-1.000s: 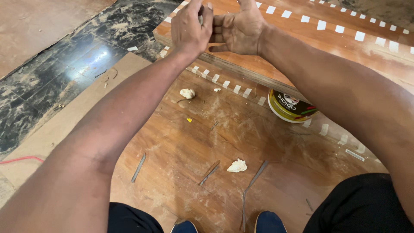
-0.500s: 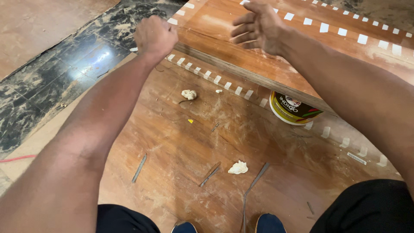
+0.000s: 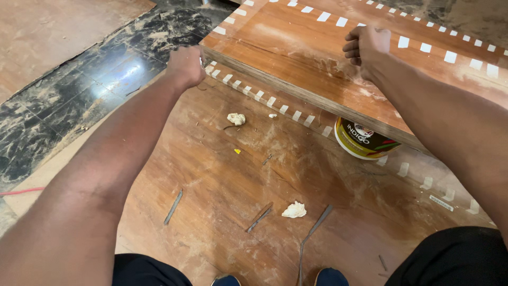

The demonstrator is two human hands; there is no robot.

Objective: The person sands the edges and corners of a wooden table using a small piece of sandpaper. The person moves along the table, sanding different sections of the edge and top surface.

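Two fists, left hand (image 3: 185, 66) and right hand (image 3: 366, 46), fingers curled closed over one raised board (image 3: 296, 58); two putty lumps (image 3: 294, 211) below.

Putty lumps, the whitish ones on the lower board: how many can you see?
2. One putty lump lies near the raised panel's edge, below the left hand. The other lump lies nearer the knees. More may hide under the panel.

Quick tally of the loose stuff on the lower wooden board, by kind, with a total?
Putty lumps: 2, one near the inlaid strip, one nearer the feet
Round tub: 1, partly under the upper panel
Thin metal strips: 3 ()
Small yellow scrap: 1
Total: 7
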